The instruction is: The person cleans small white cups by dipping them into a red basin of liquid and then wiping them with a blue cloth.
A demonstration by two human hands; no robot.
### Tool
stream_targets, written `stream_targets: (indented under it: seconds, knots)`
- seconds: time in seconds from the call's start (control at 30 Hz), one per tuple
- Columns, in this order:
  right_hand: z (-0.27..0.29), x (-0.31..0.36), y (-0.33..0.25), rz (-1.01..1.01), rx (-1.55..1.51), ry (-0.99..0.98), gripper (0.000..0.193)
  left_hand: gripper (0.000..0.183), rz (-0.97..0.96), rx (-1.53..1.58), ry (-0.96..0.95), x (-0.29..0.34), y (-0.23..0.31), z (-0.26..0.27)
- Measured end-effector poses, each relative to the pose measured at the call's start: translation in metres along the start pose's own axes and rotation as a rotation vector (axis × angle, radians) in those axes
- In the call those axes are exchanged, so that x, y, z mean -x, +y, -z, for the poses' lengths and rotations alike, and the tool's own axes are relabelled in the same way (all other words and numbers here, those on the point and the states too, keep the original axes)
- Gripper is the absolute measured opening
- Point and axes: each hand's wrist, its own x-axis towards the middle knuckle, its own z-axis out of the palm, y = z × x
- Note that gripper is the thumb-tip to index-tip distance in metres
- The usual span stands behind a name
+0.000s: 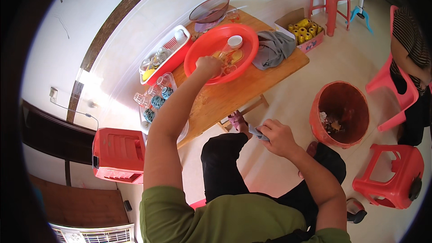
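Left hand (208,66) reaches into the round red plastic basin (204,49) on the wooden desk (234,92), fingers curled shut around a clear glass cup, mostly hidden. Right hand (275,136) over the lap pinches a small grey cloth (256,132). Several clear glasses (155,99) already stand at 9 o'clock of the basin; a white cup (234,42) remains inside it. Grey rag (274,47) at 3 o'clock, red bin (339,112) on the floor; nothing blocks the reach.

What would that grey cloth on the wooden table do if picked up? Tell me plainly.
The grey cloth lies crumpled in soft folds beside the red basin, so it would probably hang floppy rather than hold a shape. It looks thin, so likely light. One edge droops over the table edge, so a push might slide it off.
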Motion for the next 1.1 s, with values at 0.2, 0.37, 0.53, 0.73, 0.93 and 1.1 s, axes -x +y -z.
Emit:
stream_targets:
  seconds: [0.2,0.37,0.53,0.73,0.93,1.1]
  knots:
    - [0.000,-0.002,-0.003,0.009,0.003,-0.014,0.025,0.025,-0.014,0.011,0.157,-0.009,-0.013,-0.023]
    - [-0.004,-0.001,0.000,0.017,0.025,-0.031,0.025,0.028,-0.248,0.277,0.164,-0.024,-0.031,-0.041]
    - [-0.001,-0.001,0.002,0.001,0.039,-0.032,0.026,0.029,0.021,0.260,0.156,-0.010,-0.024,-0.023]
    - [-0.004,-0.001,0.001,0.019,0.030,-0.026,0.025,0.025,-0.235,0.100,0.390,-0.010,-0.020,-0.025]
    - [-0.004,0.001,0.003,0.008,0.038,-0.011,0.023,0.023,-0.267,0.015,0.285,-0.006,-0.017,-0.015]
    - [-0.001,-0.001,0.001,0.017,0.032,-0.008,0.022,0.025,0.006,0.070,0.125,0.002,-0.034,-0.007]
